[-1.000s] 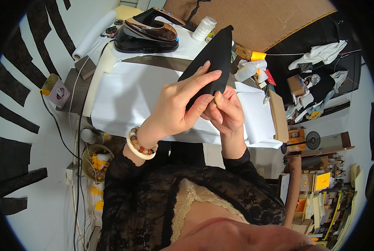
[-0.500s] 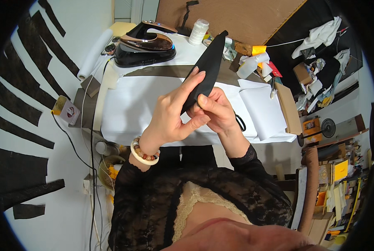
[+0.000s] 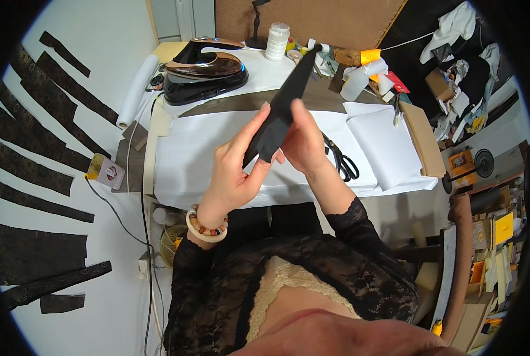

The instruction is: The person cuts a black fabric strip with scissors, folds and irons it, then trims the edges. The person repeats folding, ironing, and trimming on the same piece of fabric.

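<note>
Black narrow piece [image 3: 282, 110], left fingers [image 3: 252, 130] tight on it, right fingers [image 3: 301, 120] alongside, their grip unclear

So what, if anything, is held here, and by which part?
A long black piece, by its near, wider end: the left hand is at its left edge, the right hand opposite, its grip partly hidden.

Black pieces [image 3: 33, 252] cover the white wall [image 3: 119, 237] at left; a brown board [image 3: 312, 24] stands beyond the bench [image 3: 235, 105]; stacked clutter [image 3: 503, 261] crowds the right.
</note>
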`<state>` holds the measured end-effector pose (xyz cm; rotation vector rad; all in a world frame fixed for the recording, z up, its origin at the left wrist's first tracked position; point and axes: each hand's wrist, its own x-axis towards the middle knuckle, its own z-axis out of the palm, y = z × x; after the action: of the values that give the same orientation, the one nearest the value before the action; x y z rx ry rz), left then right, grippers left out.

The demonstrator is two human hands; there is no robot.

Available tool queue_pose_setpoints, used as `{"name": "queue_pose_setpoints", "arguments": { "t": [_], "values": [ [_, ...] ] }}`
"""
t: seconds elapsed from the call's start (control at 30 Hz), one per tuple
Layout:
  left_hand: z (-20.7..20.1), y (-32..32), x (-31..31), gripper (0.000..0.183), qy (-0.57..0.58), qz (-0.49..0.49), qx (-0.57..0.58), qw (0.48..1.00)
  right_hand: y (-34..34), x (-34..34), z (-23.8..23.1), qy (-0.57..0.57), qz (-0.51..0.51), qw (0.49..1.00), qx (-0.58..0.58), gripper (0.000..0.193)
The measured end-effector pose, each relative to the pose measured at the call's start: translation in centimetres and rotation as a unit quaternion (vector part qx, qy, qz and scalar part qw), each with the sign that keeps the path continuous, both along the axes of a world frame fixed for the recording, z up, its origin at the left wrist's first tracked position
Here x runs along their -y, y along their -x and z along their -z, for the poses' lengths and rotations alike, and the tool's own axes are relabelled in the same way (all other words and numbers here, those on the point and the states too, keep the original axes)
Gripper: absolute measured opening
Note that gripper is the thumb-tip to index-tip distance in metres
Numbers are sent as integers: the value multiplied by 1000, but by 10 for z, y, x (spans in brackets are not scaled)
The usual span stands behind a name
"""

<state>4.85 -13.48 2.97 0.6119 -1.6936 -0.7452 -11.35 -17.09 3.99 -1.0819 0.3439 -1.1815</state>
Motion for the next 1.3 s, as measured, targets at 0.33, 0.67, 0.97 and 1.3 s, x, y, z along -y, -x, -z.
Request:
{"name": "queue_pose_setpoints", "arguments": {
  "t": [0.33, 0.67, 0.97, 1.3],
  "values": [
    [6, 10, -4, 45, -4, -80, -88, 993, -6, -3, -5, 39, 6, 993, -115, 47],
    [36, -7, -11, 29, 33, -261, -100, 960, 69, 39, 52, 110, 396, 890, -198, 41],
    [34, -46, -17, 29, 14, -191, -278, 941, 76, 36, 36, 87, 163, 980, -72, 42],
    [-70, 18, 77, 63, -70, 154, -110, 979, 49, 58, -36, 261, -49, 951, -160, 28]
  ]
}}
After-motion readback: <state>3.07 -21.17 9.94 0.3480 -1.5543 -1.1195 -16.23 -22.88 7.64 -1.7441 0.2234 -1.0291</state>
